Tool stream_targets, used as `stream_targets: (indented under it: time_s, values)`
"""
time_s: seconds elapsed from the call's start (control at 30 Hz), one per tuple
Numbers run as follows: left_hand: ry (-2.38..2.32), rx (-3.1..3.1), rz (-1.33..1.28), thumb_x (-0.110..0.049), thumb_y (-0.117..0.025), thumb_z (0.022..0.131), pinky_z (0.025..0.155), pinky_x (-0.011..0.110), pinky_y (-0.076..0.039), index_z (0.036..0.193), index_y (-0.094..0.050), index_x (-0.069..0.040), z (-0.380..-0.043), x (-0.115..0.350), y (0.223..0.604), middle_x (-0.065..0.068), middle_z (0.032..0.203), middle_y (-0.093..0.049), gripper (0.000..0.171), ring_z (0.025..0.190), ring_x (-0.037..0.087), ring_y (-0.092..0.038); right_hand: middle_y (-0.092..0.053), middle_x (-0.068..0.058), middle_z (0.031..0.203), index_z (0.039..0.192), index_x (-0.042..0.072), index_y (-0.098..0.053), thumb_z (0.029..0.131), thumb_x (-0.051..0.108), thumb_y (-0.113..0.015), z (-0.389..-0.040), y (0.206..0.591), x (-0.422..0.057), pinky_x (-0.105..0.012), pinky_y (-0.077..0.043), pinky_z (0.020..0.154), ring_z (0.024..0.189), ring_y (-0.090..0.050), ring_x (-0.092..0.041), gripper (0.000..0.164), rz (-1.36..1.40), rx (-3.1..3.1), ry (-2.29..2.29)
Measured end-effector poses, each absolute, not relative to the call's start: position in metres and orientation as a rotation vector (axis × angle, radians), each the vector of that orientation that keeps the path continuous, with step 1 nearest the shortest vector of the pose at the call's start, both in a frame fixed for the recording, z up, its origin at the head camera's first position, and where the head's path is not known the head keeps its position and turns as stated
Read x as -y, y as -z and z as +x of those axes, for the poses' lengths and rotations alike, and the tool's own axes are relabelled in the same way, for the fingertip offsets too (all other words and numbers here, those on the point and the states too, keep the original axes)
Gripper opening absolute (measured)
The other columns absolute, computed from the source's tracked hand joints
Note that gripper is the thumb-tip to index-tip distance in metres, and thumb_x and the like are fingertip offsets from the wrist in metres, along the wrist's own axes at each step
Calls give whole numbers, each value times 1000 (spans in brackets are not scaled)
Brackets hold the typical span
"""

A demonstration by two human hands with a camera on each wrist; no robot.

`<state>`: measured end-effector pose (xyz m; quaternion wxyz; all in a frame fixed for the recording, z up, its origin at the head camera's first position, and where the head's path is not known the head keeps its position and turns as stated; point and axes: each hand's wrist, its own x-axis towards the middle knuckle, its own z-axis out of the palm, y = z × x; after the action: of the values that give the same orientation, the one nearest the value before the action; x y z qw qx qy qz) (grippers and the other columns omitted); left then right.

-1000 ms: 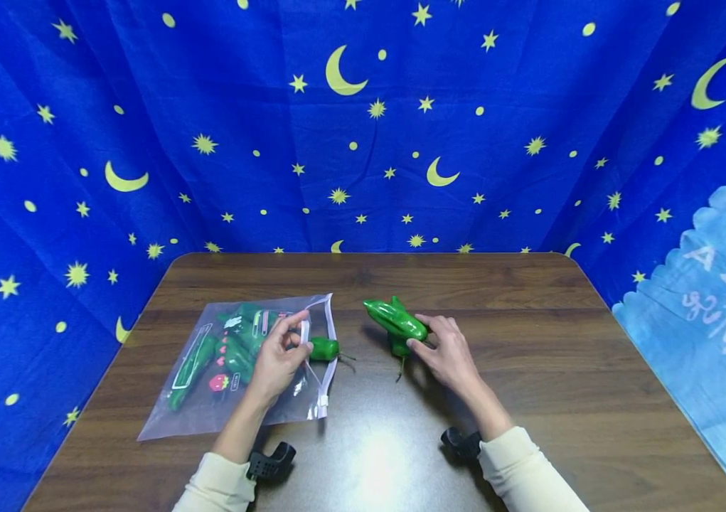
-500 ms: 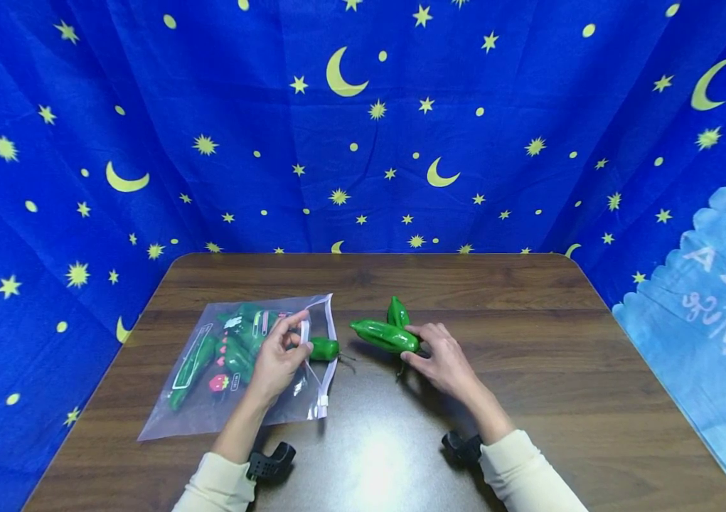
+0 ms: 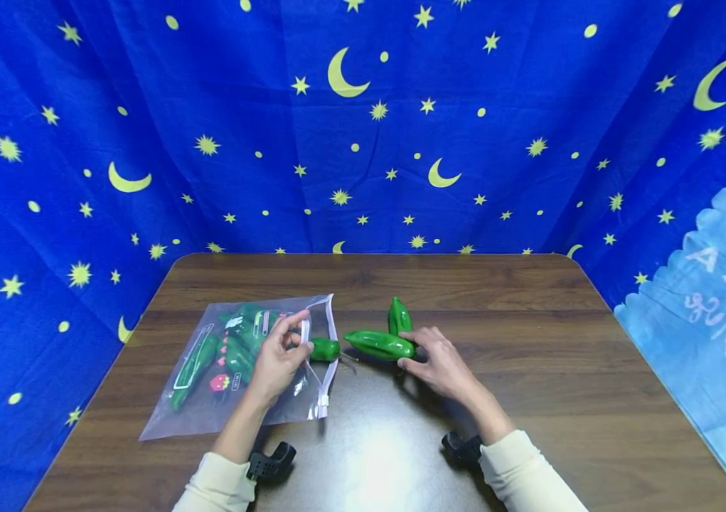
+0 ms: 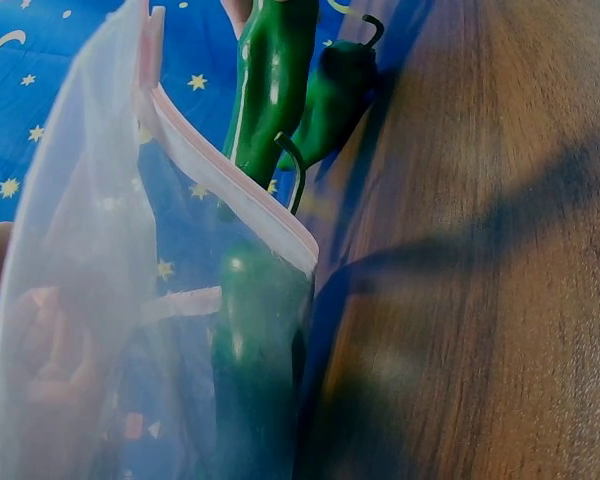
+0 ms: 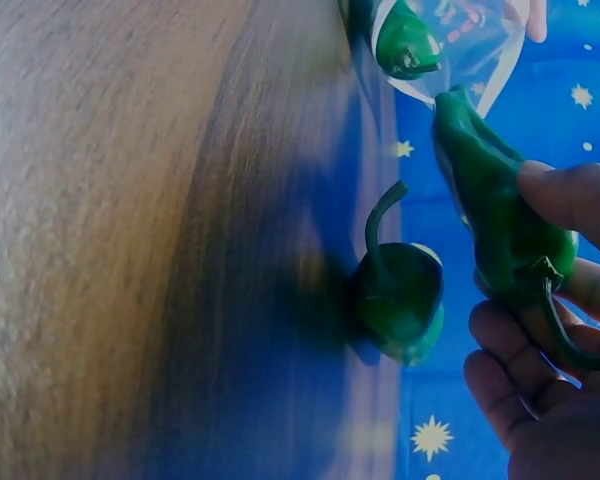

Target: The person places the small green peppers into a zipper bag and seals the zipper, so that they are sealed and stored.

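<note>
My left hand pinches the upper rim of a clear zip bag, holding its mouth apart toward the right. Several green peppers show through the printed plastic, and one pepper lies just inside the mouth with its stem poking out. With thumb and fingers my right hand grips another green pepper near its stem end, its tip pointing at the bag's mouth. Behind that one, a further pepper lies on the table; the right wrist view shows its curved stem.
The brown wooden table carries everything. A blue curtain with moons and stars hangs around its back and sides. The bag's white slider sits at the near end of its mouth. Each wrist wears a black mount.
My right hand has swung the held pepper leftward and lower, toward the bag's mouth, uncovering more of the pepper behind it. The left hand stays on the bag's rim.
</note>
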<state>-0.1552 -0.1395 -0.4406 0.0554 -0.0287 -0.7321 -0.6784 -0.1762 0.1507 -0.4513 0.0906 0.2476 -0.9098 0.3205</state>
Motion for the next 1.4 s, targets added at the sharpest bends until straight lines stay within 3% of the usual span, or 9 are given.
stream_targets:
  time_s: [0.17,0.43,0.7,0.97,1.13,1.4]
  values:
    - [2050,2222,-88,13,-55,80,49,16,-46,135,-47,-1,-156,139,440,16,99,-46,57,60,1,-50,-66,-3,98,118,9,-64,75,21,-76,-177,452,-150,-33,-50,78,91,-57,-17,45,787,2703,-933]
    - [2047,2213,-76,13,-56,80,48,17,-46,134,-48,-2,-156,139,440,5,83,-49,56,58,2,-50,-67,-3,100,118,9,-64,75,21,-76,-178,453,-149,-38,-50,82,91,-56,-17,46,834,2706,-898]
    - [2037,2211,-95,13,-56,80,48,14,-44,134,-48,-1,-155,139,439,11,94,-48,57,60,0,-50,-67,-6,104,117,7,-64,76,22,-75,-179,454,-143,-47,-45,98,97,-58,-21,46,865,2723,-867]
    - [2032,2202,-127,13,-57,79,50,18,-48,133,-48,-1,-156,139,441,12,98,-49,57,61,1,-51,-67,-5,102,119,6,-63,77,22,-75,-180,449,-131,-45,-47,94,96,-58,-21,46,878,2749,-856]
    - [2031,2197,-161,15,-55,78,52,17,-50,135,-46,2,-157,139,443,9,114,-42,59,65,0,-51,-66,-11,108,119,3,-62,78,21,-73,-180,449,-125,-52,-32,112,107,-58,-29,46,905,2765,-874]
    - [2032,2202,-149,14,-56,78,52,17,-49,134,-47,0,-157,139,443,6,112,-43,59,65,1,-52,-66,-6,100,117,4,-63,77,22,-74,-182,452,-116,-48,-43,102,96,-57,-22,46,939,2720,-811]
